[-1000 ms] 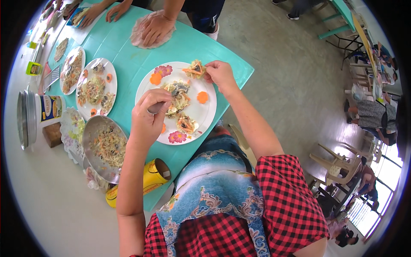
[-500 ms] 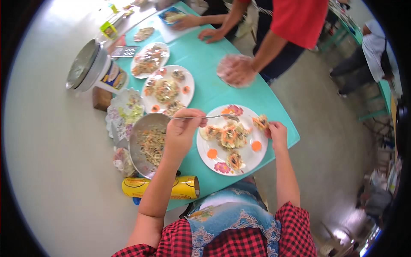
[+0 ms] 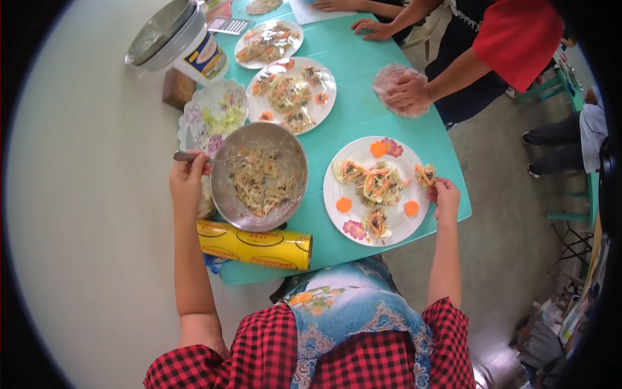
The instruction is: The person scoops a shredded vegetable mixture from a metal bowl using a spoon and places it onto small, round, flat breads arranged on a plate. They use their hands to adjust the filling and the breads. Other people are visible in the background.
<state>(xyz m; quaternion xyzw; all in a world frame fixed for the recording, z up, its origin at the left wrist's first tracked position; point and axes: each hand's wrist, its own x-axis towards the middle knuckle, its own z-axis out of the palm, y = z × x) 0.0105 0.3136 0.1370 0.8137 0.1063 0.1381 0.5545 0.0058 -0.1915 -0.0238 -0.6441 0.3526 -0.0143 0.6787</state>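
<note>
swung off the round white floral plate [image 3: 403, 225], the silver metal utensil [image 3: 186, 156] gripped by the left hand [image 3: 188, 172] now has shredded mixture [image 3: 262, 178] in the round steel bowl [image 3: 293, 191] within scooping reach; the right hand [image 3: 446, 196] pinches an orange-topped portion [image 3: 424, 174] at the plate's rim.

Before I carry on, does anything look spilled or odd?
No spill shows around the steel bowl or the flowered plate. One oddity: the yellow cylindrical roll lies on its side near the front edge of the table, seemingly precarious.
</note>
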